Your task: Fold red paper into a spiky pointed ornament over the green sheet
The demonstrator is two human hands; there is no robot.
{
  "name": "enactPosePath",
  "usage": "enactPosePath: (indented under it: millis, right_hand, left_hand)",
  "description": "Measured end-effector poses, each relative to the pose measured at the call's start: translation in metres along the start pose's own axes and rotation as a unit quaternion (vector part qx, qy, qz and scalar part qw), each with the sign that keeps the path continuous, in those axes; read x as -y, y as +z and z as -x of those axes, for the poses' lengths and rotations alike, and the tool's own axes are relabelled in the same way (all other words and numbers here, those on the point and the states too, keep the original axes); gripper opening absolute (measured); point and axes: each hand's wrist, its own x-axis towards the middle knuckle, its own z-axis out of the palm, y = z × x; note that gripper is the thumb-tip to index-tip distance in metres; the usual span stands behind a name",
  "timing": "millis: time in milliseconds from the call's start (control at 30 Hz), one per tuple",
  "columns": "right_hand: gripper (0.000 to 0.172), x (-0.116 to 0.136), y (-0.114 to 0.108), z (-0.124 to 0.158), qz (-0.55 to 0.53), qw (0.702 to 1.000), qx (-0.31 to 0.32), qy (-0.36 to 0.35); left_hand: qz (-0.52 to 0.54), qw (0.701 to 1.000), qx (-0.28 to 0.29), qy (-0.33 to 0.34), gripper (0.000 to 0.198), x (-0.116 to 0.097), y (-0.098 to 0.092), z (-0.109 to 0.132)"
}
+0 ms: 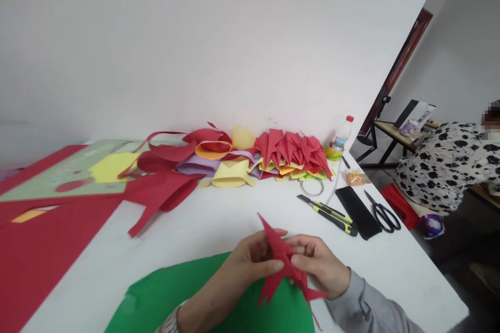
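Observation:
A folded red paper figure, with one long point at the top and forked points below, is held between both hands over the table. My left hand pinches it from the left, thumb on its front. From the right, my right hand grips the same piece, its thumb pressing near the middle. The fingers behind the paper are partly hidden. Beneath the hands lies a green paper sheet on the white table.
Against the wall lie red folded paper pieces and a yellow paper shape. To the right are a utility knife, a black case, scissors, a tape roll and a bottle. Large red paper covers the left. Another person sits at far right.

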Motion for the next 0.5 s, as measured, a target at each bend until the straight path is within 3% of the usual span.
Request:
enactPosePath:
  millis: [100, 200, 333, 433, 500]
  right_hand:
    - [0.049, 0.001, 0.004, -0.003, 0.004, 0.999, -0.034, -0.018]
    - [0.043, 0.006, 0.008, -0.008, 0.076, 0.993, -0.067, -0.058]
    - [0.033, 0.015, 0.019, -0.016, 0.266, 0.943, -0.141, -0.141]
    - [0.024, 0.022, 0.027, -0.024, 0.318, 0.925, -0.11, -0.175]
    - [0.022, 0.024, 0.029, -0.028, 0.257, 0.954, -0.054, -0.146]
  left_hand:
    - [-0.013, 0.999, 0.014, 0.028, 0.04, -0.006, -0.001, 0.0]
    - [-0.033, 0.998, 0.015, 0.058, 0.034, -0.014, 0.001, 0.001]
    - [-0.068, 0.994, -0.031, 0.084, 0.033, -0.026, 0.003, 0.004]
    - [-0.086, 0.99, -0.079, 0.076, 0.035, -0.027, -0.001, 0.004]
    - [-0.085, 0.991, -0.085, 0.06, 0.034, -0.025, -0.007, 0.005]
